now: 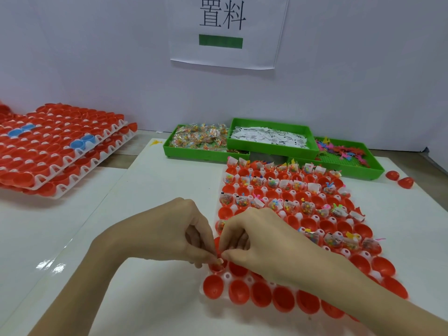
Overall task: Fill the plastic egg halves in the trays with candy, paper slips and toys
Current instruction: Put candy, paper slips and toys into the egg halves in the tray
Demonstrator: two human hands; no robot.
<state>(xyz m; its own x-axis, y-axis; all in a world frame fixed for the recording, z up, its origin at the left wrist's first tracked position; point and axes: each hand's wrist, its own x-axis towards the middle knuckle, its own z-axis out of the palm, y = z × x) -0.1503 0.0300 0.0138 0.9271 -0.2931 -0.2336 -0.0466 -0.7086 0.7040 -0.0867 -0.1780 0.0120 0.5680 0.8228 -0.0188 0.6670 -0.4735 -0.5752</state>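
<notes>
A white tray [227, 276] of red plastic egg halves [213, 286] lies in front of me. Many halves in its far rows hold candy packets, paper slips and small toys [288, 204]; the nearest rows look empty. My left hand [169, 231] and my right hand [259, 236] meet over the tray's near left corner. Their fingertips pinch together right above one red half [217, 267]. Whatever they pinch is hidden by the fingers. Behind the tray stand three green bins: candy packets [198, 138], paper slips [269, 138], colourful toys [339, 151].
A stack of white trays with red and a few blue egg halves [55, 146] sits at the far left. Two loose red halves [400, 179] lie at the far right. A white wall with a printed sign [225, 30] closes off the back.
</notes>
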